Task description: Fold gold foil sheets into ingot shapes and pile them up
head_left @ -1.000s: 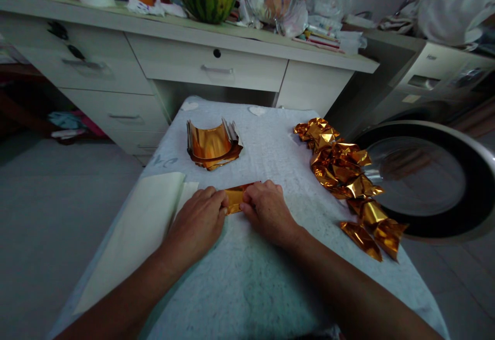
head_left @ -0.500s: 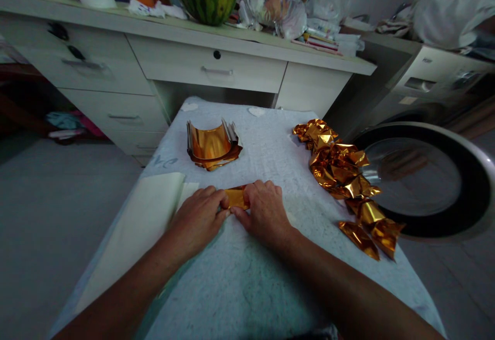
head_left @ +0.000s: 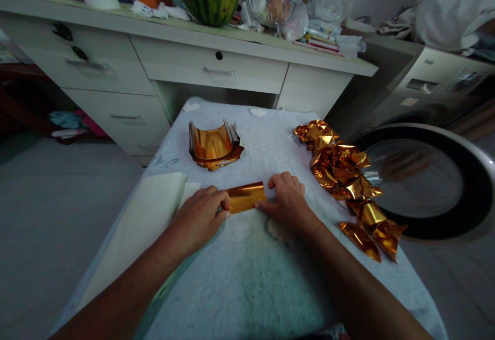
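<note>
Beyond both hands, a white drawer cabinet (head_left: 209,62) spans the background; a striped green watermelon (head_left: 211,0) rests on its top. Beneath and around the hands extends the counter (head_left: 247,278), covered by a pale blue cloth. To the right of the right hand, past the counter edge, stands a washing machine (head_left: 421,85) with its round door (head_left: 475,190) swung outward.

Beside the left forearm lies white paper (head_left: 143,221), its long side running from near the person to a point just beyond the left hand. To the right of the right hand, folded gold foil pieces (head_left: 340,170) form an irregular row, its long axis slanting from far left to near right. Beyond the left hand, and apart from it, sits a foil stack (head_left: 212,147), curved like a trough, with its left and right ends raised.

The left hand (head_left: 201,214) is clamped on the left end of a gold foil strip (head_left: 246,197). The right hand (head_left: 290,198) is spread: the thumb touches the strip at its near right corner; the fingers are apart from the thumb, past the right end. The strip lies on the counter between the hands. Long axis: left to right, right end angled slightly away from the person.
</note>
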### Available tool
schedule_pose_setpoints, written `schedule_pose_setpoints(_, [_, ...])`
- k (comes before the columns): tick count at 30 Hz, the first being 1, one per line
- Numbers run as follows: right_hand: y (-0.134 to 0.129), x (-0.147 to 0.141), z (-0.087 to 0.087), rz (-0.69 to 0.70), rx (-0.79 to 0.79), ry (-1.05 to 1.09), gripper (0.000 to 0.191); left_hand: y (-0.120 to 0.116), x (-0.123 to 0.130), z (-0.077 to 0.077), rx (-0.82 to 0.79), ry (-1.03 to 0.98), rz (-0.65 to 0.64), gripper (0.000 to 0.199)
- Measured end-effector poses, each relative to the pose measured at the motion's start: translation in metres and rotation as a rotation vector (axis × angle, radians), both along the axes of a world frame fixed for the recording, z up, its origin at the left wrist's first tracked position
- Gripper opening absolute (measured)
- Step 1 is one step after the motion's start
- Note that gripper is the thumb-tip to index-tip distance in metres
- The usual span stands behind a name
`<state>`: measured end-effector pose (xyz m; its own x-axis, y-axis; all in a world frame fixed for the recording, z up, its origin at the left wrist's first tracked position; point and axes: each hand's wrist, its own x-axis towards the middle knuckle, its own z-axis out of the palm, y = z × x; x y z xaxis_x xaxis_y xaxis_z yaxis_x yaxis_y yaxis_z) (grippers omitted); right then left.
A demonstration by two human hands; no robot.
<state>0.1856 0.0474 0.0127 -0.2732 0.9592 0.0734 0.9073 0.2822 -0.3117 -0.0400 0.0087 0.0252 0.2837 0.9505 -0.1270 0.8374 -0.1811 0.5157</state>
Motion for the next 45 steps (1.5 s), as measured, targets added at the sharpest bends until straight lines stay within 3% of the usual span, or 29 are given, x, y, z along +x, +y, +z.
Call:
schedule_pose_setpoints(5, [0.009,0.012,-0.001,0.025,-0.022,0.005,0.044,0.0,-0.001,-0.002,0.016,-0.017,-0.001,0.008])
schedule_pose_setpoints(13, [0.013,0.023,0.008,0.142,-0.116,0.109,0.029,0.0,0.0,0.003,0.003,-0.019,0.0,0.008])
schedule_pose_setpoints(21, [0.007,0.01,0.012,0.177,-0.118,0.195,0.038,0.0,-0.001,-0.001,0.028,-0.02,0.003,0.008])
schedule_pose_setpoints(25, [0.005,0.005,0.011,0.197,-0.094,0.252,0.026,-0.002,-0.001,-0.004,0.042,-0.047,0.046,0.003])
schedule_pose_setpoints(29, [0.005,0.005,0.008,0.225,-0.101,0.325,0.017,-0.004,0.001,-0.005,0.044,-0.102,0.19,0.025])
schedule_pose_setpoints(34, [0.005,0.005,0.008,0.239,-0.143,0.388,0.034,-0.002,0.001,-0.007,0.133,-0.093,0.244,0.059])
schedule_pose_setpoints(38, [0.007,0.005,0.012,0.303,-0.167,0.335,0.012,0.0,0.0,-0.003,0.117,-0.072,0.165,0.037])
schedule_pose_setpoints(41, [0.007,0.007,0.014,0.322,-0.146,0.366,0.009,0.002,0.0,0.002,0.091,-0.094,0.121,0.015])
schedule_pose_setpoints(45, [0.007,0.009,0.012,0.322,-0.159,0.55,0.006,0.002,-0.001,0.006,0.138,-0.24,0.112,0.015])
